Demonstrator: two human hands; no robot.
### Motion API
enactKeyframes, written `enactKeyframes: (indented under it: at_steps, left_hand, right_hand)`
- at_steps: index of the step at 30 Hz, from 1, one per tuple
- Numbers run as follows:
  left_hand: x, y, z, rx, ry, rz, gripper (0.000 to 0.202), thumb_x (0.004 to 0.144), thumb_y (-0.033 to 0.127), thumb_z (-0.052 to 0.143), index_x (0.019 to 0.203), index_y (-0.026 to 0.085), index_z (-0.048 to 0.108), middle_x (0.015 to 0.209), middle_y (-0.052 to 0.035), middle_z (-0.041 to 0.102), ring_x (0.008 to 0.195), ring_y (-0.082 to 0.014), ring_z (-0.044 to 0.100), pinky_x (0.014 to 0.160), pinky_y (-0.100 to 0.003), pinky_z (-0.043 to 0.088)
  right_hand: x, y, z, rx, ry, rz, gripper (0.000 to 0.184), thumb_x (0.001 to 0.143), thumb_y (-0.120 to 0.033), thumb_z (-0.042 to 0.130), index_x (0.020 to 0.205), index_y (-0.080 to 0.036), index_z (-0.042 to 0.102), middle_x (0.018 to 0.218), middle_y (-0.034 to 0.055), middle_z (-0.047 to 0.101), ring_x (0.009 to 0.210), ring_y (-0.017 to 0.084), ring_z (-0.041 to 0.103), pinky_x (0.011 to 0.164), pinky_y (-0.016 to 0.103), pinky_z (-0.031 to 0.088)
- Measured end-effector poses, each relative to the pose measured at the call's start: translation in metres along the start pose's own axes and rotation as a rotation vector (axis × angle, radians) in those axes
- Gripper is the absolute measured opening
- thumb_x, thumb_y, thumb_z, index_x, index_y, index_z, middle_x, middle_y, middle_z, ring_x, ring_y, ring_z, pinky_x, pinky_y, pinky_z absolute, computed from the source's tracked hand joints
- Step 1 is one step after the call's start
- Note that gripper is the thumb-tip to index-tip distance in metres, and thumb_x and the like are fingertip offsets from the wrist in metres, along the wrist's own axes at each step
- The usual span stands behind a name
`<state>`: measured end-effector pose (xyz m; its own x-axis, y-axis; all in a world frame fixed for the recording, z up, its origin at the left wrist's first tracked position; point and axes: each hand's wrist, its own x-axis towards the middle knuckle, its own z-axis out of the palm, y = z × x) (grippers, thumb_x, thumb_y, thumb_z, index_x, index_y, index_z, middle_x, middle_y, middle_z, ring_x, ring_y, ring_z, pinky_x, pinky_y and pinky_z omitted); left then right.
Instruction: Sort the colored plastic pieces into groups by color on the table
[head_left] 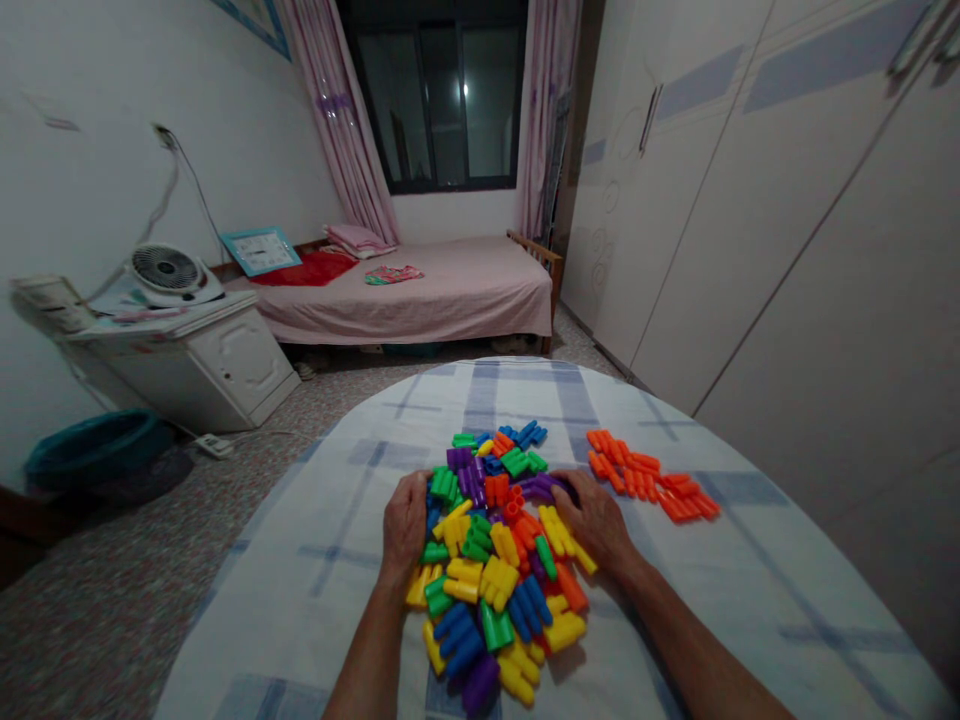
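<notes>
A left hand (405,525) and a right hand (592,522) rest on a heap of plastic toy building pieces (487,560) in green, yellow, purple, blue and orange, piled at lower centre of the frame on a bench (750,590) covered by a checked cloth. The left hand's fingers (411,485) sit close together, curled down on green and yellow pieces at the heap's upper left. The right hand's fingers (564,490) are also narrow, laid over purple pieces at its upper right. Whether either hand grips a piece cannot be told. A separate cluster of orange pieces (649,475) lies apart from the heap, just beyond the right hand. At left of the frame, a white cabinet (232,365) carries a small fan (166,270), and a teal basin (94,450) stands on the floor (112,620) nearby. A pink bed (405,300) sits below the window (435,100) at top centre, with a white wardrobe (750,200) along the right.
</notes>
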<state>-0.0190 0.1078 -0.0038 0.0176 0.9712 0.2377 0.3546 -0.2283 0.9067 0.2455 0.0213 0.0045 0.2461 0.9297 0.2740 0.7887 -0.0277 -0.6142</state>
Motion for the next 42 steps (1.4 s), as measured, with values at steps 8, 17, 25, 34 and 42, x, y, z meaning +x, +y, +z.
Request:
enactKeyframes:
  at_steps: [8, 17, 25, 34, 42]
  left_hand:
    - [0.000, 0.000, 0.000, -0.010, -0.009, 0.013, 0.043, 0.088, 0.047, 0.034, 0.096, 0.018, 0.063, 0.099, -0.0075, 0.064, 0.097, -0.0202, 0.056, 0.090, -0.034, 0.041]
    - [0.000, 0.001, -0.001, -0.013, -0.011, 0.018, 0.042, 0.089, 0.047, 0.034, 0.096, 0.018, 0.063, 0.099, -0.0075, 0.064, 0.096, -0.0202, 0.056, 0.089, -0.034, 0.041]
    - [0.001, 0.000, 0.000, -0.013, -0.009, 0.007, 0.043, 0.088, 0.048, 0.034, 0.097, 0.018, 0.063, 0.099, -0.0076, 0.064, 0.097, -0.0205, 0.057, 0.089, -0.035, 0.042]
    - [0.001, -0.003, 0.000, 0.003, -0.011, 0.004, 0.043, 0.089, 0.048, 0.033, 0.098, 0.018, 0.063, 0.100, -0.0070, 0.064, 0.098, -0.0194, 0.056, 0.090, -0.033, 0.041]
    - [0.001, -0.004, 0.001, 0.000, -0.007, 0.012, 0.043, 0.089, 0.048, 0.034, 0.097, 0.018, 0.064, 0.101, -0.0077, 0.064, 0.098, -0.0203, 0.057, 0.089, -0.033, 0.042]
  right_hand:
    - [0.003, 0.002, -0.005, 0.085, -0.033, 0.015, 0.031, 0.087, -0.036, 0.042, 0.103, -0.021, 0.063, 0.101, 0.0045, 0.065, 0.095, 0.019, 0.059, 0.085, 0.033, 0.044]
    - [0.005, 0.007, -0.005, 0.154, -0.054, 0.025, 0.032, 0.087, -0.040, 0.043, 0.103, -0.022, 0.064, 0.102, 0.0042, 0.066, 0.096, 0.019, 0.059, 0.087, 0.034, 0.043]
    - [0.005, 0.003, -0.010, 0.224, -0.001, 0.035, 0.031, 0.086, -0.039, 0.042, 0.098, -0.020, 0.064, 0.099, 0.0049, 0.066, 0.093, 0.019, 0.059, 0.084, 0.033, 0.044]
    - [0.006, 0.005, -0.010, 0.266, 0.056, 0.065, 0.031, 0.084, -0.040, 0.043, 0.095, -0.019, 0.063, 0.094, 0.0051, 0.066, 0.088, 0.019, 0.060, 0.081, 0.032, 0.045]
    - [0.007, 0.005, -0.008, 0.212, 0.049, 0.039, 0.029, 0.084, -0.038, 0.043, 0.092, -0.020, 0.064, 0.094, 0.0050, 0.066, 0.090, 0.019, 0.060, 0.083, 0.034, 0.044]
